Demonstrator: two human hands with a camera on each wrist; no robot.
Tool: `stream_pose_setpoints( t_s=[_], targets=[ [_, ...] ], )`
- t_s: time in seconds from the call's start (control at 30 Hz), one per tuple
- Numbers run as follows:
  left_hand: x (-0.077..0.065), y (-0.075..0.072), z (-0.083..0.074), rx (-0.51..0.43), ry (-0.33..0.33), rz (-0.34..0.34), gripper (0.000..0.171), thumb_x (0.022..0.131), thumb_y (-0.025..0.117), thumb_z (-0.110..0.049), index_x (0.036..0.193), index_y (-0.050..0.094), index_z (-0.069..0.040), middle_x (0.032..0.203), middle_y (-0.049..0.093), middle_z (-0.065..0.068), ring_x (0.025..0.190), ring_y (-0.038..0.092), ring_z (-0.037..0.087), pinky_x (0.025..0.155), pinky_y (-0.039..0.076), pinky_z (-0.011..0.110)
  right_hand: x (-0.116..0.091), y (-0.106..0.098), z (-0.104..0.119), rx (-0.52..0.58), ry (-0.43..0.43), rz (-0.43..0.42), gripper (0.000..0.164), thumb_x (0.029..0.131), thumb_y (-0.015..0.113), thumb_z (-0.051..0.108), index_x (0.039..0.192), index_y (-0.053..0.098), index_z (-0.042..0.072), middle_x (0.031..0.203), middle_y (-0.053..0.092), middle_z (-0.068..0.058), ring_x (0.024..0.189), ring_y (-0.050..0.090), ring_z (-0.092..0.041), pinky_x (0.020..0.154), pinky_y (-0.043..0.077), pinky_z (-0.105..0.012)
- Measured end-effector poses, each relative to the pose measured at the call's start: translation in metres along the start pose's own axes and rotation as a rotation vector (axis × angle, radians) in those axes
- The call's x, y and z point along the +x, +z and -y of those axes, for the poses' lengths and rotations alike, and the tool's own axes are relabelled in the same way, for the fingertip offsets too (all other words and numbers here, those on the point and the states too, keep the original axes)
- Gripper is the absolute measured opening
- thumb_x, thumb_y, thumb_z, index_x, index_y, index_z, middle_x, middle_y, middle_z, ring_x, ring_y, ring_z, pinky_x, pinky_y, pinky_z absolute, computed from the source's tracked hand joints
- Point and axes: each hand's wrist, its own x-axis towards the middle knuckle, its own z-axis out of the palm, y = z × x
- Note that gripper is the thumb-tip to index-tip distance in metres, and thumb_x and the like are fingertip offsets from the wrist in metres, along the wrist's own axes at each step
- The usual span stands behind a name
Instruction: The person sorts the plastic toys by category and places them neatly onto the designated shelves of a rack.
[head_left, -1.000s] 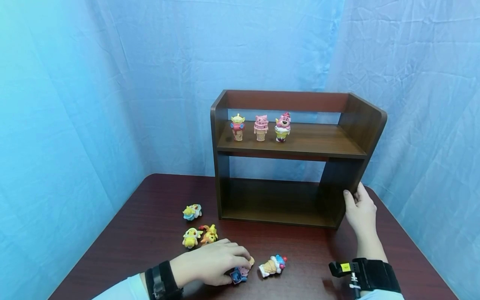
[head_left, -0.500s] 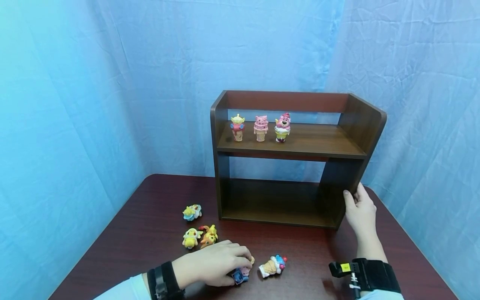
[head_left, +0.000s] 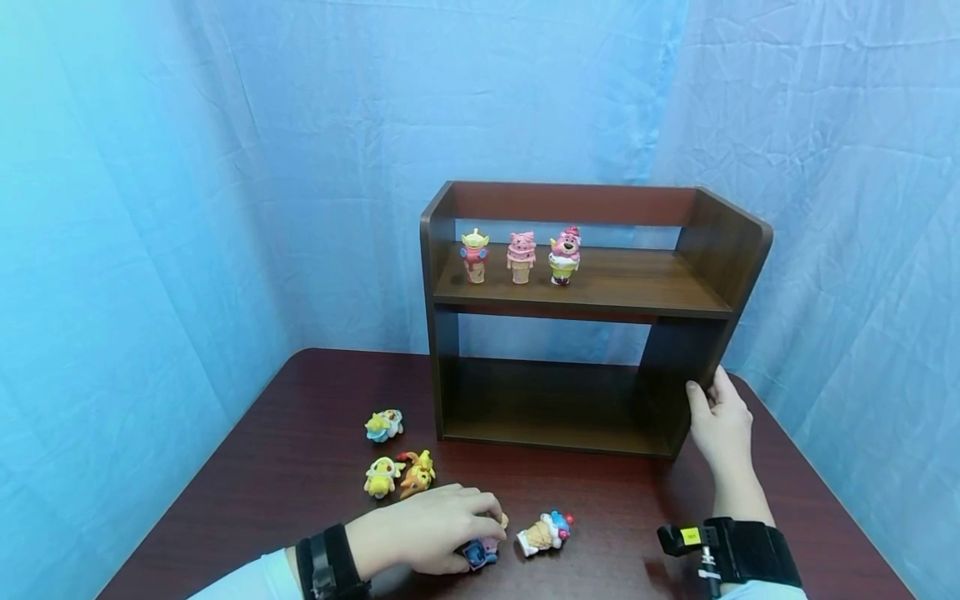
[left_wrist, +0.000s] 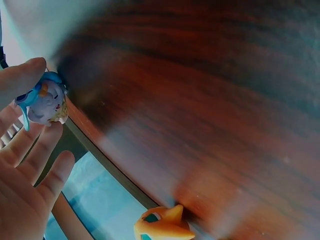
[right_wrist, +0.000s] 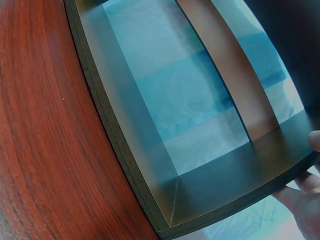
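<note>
At the table's front, my left hand (head_left: 442, 529) pinches a small blue and lilac figurine (head_left: 481, 552) between thumb and fingers. The left wrist view shows the figurine's pale lilac face (left_wrist: 47, 106) and blue top, with the thumb above it and fingertips beneath. My right hand (head_left: 722, 421) grips the right side panel of a dark brown two-tier shelf (head_left: 585, 304), thumb on the near side. In the right wrist view, part of that hand (right_wrist: 305, 200) shows at the panel's edge. To the right of the left hand lies an ice-cream-cone figurine (head_left: 545, 533) with a blue top.
Three figurines, a green-headed one (head_left: 475, 256), a pink one (head_left: 521, 257) and a pink bear (head_left: 565, 255), stand on the upper shelf. Left of the shelf lie a blue-white figurine (head_left: 385, 425), a yellow one (head_left: 383, 477) and an orange one (head_left: 417, 473). Blue curtains surround the table.
My left hand has shifted very slightly right and down at the blue and lilac figurine. The right hand stays on the shelf's side panel.
</note>
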Motion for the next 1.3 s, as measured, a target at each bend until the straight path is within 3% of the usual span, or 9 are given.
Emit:
stream_pose_setpoints(
  t_s=[0.7, 1.3],
  targets=[
    [0.0059, 0.0019, -0.0009, 0.026, -0.006, -0.007, 0.041, 0.091, 0.079, -0.026, 0.130, 0.065, -0.024, 0.125, 0.055, -0.009, 0.106, 0.053, 0.000, 0.090, 0.043, 0.016, -0.0007, 0.0005, -0.0015, 0.004, -0.012, -0.005, 0.045, 0.109, 0.045, 0.035, 0.151, 0.048, 0.019, 0.135, 0.063, -0.019, 0.125, 0.057, -0.042, 0.096, 0.044, -0.064],
    [0.0039, 0.0018, 0.0028, 0.033, 0.033, -0.101, 0.030, 0.097, 0.071, -0.027, 0.126, 0.067, -0.020, 0.125, 0.063, -0.008, 0.114, 0.057, 0.003, 0.099, 0.043, 0.019, 0.0004, 0.0020, -0.0028, 0.003, -0.010, -0.012, 0.045, 0.108, 0.046, 0.034, 0.151, 0.048, 0.020, 0.137, 0.061, -0.017, 0.128, 0.055, -0.040, 0.099, 0.043, -0.063]
  ],
)
